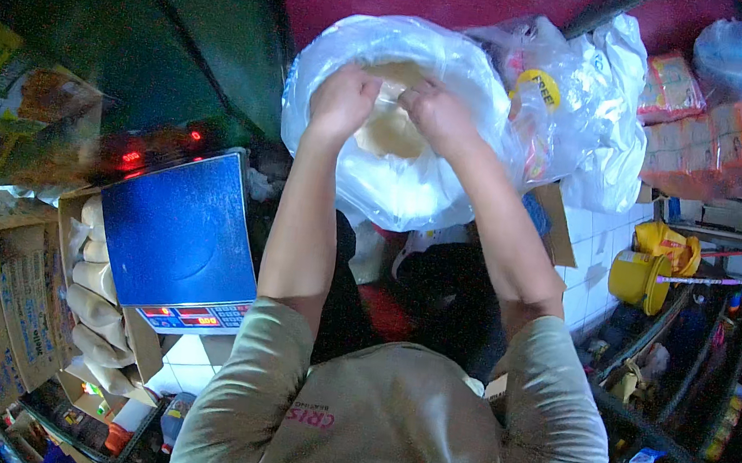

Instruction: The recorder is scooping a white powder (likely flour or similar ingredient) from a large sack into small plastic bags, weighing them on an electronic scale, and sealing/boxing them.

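Inside the translucent plastic bag (412, 195), the beige powder (389, 138) lies between your left hand (345, 100) and right hand (439, 118), equally near, fingers curled, though whether pinching I cannot tell.

White floor tiles (598, 266) are showing to the person's right, where an open cardboard carton (559, 230) is appearing to stand on them. A yellow bucket (636, 278) is sitting near these tiles, though its footing is too unclear to tell. More tiles are showing to the left, near a carton of filled bags. At the far right, a dark metal rack (650, 432) is carrying blurred small items.
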A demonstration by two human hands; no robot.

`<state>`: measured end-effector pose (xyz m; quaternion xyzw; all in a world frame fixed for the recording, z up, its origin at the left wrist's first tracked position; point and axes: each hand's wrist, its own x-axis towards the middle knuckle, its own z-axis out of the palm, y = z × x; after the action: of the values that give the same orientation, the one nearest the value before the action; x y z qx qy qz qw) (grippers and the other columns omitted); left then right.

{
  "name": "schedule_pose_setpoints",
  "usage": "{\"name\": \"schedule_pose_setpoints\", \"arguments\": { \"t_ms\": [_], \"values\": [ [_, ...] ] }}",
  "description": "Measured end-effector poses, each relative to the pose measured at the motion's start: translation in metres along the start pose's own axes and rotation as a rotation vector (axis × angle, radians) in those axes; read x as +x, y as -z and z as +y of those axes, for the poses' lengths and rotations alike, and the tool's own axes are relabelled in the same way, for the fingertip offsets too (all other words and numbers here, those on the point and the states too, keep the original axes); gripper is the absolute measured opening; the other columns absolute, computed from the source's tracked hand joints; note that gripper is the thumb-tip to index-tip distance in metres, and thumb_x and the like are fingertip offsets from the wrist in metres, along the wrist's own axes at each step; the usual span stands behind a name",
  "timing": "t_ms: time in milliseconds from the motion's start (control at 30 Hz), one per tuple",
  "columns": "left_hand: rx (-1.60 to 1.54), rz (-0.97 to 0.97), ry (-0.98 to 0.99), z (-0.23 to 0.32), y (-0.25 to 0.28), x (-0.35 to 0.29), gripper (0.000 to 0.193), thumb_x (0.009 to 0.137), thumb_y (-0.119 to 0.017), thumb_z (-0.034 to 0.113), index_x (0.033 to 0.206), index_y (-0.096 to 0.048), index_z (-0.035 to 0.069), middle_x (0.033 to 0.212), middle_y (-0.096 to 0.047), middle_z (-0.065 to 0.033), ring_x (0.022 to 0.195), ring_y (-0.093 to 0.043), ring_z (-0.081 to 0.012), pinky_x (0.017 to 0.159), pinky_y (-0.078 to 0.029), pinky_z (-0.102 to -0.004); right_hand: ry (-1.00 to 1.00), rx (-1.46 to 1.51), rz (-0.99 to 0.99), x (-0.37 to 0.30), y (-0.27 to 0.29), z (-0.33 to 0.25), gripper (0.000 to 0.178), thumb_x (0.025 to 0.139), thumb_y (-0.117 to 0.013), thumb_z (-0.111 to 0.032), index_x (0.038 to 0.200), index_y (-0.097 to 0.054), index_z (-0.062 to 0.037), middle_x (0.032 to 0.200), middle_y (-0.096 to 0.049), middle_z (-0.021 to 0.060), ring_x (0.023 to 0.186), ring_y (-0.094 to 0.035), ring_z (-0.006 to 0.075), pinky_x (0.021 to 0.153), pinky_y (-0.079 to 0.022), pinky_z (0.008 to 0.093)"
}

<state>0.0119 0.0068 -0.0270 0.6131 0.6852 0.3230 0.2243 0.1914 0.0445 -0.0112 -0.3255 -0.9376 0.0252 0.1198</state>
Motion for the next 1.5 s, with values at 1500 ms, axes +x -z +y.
{"name": "schedule_pose_setpoints", "arguments": {
  "t_ms": [1500],
  "values": [
    [0.676,0.39,0.274,-0.05,0.161,-0.236,0.028,0.081,-0.058,0.03,0.077,-0.066,0.003,0.09,-0.06,-0.0151,0.076,-0.062,-0.0342,0.069,-0.05,-0.0462,-0.686,0.69,0.338,-0.271,-0.015,0.066,0.034,0.086,-0.06,-0.014,0.117,-0.058,-0.0011,0.122,-0.056,0.0156,0.116,-0.051,0.0282,0.099,-0.037,0.0359]
  ]
}}
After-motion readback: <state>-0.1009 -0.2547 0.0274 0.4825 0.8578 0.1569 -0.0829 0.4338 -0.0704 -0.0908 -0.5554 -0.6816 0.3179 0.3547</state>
